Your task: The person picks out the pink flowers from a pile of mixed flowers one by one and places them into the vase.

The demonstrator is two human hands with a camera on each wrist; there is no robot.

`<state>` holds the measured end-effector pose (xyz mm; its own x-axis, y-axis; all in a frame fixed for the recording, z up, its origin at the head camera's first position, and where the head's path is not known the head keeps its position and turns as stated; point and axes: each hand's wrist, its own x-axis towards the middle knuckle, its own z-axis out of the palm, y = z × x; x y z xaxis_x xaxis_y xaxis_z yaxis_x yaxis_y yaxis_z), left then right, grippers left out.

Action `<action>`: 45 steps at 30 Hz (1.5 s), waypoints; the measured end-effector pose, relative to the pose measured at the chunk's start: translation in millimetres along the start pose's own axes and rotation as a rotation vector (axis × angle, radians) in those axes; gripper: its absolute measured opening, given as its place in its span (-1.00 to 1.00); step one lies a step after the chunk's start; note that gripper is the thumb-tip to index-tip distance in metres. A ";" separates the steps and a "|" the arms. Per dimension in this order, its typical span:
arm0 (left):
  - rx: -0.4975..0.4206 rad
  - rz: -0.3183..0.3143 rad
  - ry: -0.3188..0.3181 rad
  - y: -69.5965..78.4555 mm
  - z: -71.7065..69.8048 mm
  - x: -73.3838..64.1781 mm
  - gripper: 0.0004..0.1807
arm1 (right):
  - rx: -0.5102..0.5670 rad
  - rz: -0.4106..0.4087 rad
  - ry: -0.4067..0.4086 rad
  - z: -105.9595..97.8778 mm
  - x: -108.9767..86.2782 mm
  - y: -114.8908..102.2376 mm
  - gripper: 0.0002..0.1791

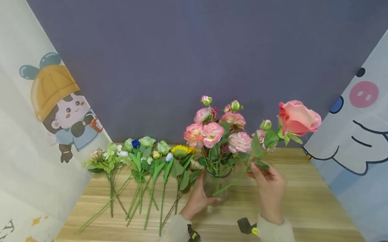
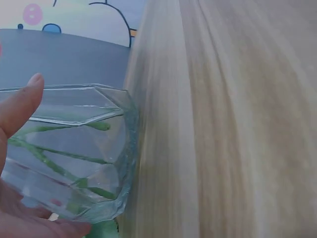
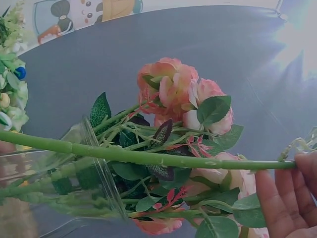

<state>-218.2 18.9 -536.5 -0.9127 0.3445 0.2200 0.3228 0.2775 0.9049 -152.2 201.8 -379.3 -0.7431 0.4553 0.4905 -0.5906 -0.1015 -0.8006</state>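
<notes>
A clear glass vase [image 1: 215,188] stands on the table with pink flowers [image 1: 213,134] in it. My left hand [image 1: 198,199] grips the vase from its left side, thumb across the front; the left wrist view shows green stems [image 2: 69,153] inside the faceted glass [image 2: 94,104]. In my right hand [image 1: 270,187] a large pink rose [image 1: 299,118] is pinched by its stem [image 3: 148,157], just under the leaves. That stem slants down to the left, its lower end overlapping the vase in the head view. In the right wrist view, it crosses before the vase rim [image 3: 106,168].
Left of the vase, several artificial flowers lie in a row on the wooden table [image 1: 316,213], among them a sunflower [image 1: 180,151], a blue flower [image 1: 135,144] and a white-green bunch [image 1: 112,155]. A grey wall [image 1: 197,56] rises behind; printed curtains hang on both sides.
</notes>
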 end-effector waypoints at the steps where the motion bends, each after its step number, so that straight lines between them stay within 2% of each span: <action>1: -0.001 0.000 0.007 -1.7 1.3 1.3 0.26 | -0.007 0.009 0.005 0.2 0.2 -0.1 -0.85; 7: -0.027 -0.024 0.041 -6.6 6.2 6.4 0.24 | -0.002 0.017 0.011 1.4 1.3 0.6 -0.85; 17: -0.064 -0.059 0.045 -8.1 8.8 4.4 0.17 | 0.082 -0.025 0.002 3.3 9.2 0.9 -0.87; 21: -0.061 -0.059 0.046 -9.0 9.5 4.6 0.17 | 0.110 -0.039 0.048 3.5 12.0 1.4 -0.88; 25: -0.072 -0.054 0.048 -10.1 10.6 5.5 0.18 | 0.204 -0.070 0.093 2.9 15.0 2.7 -0.89; 29: -0.084 -0.046 0.043 -11.5 12.5 6.5 0.17 | 0.228 -0.093 0.142 3.6 17.8 2.7 -0.90; 33: -0.095 -0.049 0.035 -11.8 13.2 6.8 0.16 | 0.197 -0.094 0.182 4.8 20.6 2.2 -0.89; 38: -0.087 -0.068 0.029 -10.9 12.0 6.5 0.17 | 0.272 -0.095 0.201 5.6 26.9 2.8 -0.82; 45: -0.071 -0.067 0.030 -10.9 10.7 6.5 0.18 | 0.316 -0.127 0.249 7.9 35.9 3.1 -0.87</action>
<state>-225.0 27.7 -548.8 -0.9391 0.3001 0.1677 0.2429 0.2341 0.9414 -183.2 210.8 -361.4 -0.5823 0.6777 0.4491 -0.7687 -0.2792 -0.5755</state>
